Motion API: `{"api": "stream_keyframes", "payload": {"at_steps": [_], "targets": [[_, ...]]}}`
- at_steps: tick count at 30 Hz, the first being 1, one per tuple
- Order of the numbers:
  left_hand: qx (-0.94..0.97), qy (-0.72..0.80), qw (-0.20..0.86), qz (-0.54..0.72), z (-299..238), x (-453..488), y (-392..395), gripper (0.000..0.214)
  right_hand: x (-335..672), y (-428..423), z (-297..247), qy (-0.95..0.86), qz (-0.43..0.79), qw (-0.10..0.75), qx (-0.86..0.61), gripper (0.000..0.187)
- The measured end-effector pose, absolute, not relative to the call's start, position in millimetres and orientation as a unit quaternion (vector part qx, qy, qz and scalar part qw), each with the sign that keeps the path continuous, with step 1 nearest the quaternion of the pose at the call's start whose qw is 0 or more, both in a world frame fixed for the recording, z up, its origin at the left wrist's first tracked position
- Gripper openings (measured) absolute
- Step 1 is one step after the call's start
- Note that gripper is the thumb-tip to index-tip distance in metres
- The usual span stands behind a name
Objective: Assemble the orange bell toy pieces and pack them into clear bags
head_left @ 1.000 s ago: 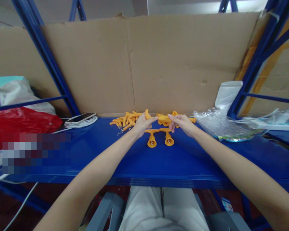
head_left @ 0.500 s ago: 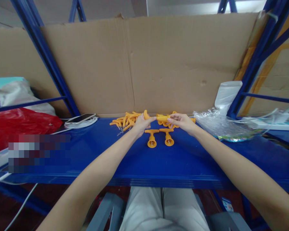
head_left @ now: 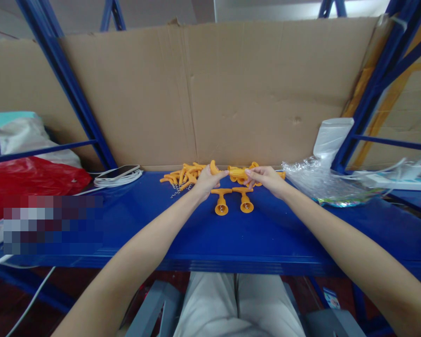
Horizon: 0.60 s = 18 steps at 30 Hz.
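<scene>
My left hand [head_left: 206, 181] is closed around an orange corkscrew handle [head_left: 214, 167], whose curved end shows above the fingers; its metal screw cannot be made out. My right hand [head_left: 265, 177] pinches an orange bell-shaped corkscrew sleeve [head_left: 237, 173], lying sideways and pointing toward the left hand's fingertips. Below the hands, two corkscrews [head_left: 221, 204] with T-shaped handles lie side by side, their bell openings facing me. Left of my left hand is a pile of handles with bare spiral screws [head_left: 186, 174]. More orange sleeves [head_left: 255, 165] lie behind my right hand, partly hidden.
The blue shelf surface [head_left: 203, 238] has a cardboard sheet [head_left: 249, 93] along its back. A phone [head_left: 119, 172] on a coiled white cable and a red bag [head_left: 35, 180] sit left. Clear plastic wrapping [head_left: 312, 180] lies right, near a blue upright [head_left: 368, 93].
Both hands stay almost in place. My right hand's fingers have shifted slightly on the sleeve, which appears a little turned.
</scene>
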<state>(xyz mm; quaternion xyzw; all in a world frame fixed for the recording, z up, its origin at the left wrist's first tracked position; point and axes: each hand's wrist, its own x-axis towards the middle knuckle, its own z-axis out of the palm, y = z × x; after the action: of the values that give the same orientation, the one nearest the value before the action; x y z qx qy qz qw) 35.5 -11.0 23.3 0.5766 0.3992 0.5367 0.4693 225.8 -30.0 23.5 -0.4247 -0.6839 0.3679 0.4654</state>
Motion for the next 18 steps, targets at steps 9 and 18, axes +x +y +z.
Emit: {"api": "stream_keyframes", "payload": {"at_steps": [9, 18], "targets": [[0.571, 0.401, 0.476, 0.536, 21, 34, -6, 0.036, 224, -30, 23, -0.671, 0.379, 0.436, -0.465, 0.034], [0.553, 0.409, 0.479, 0.545, 20, 26, 3, 0.03, 240, -20, 23, -0.622, 0.357, 0.459, -0.524, 0.019]]}}
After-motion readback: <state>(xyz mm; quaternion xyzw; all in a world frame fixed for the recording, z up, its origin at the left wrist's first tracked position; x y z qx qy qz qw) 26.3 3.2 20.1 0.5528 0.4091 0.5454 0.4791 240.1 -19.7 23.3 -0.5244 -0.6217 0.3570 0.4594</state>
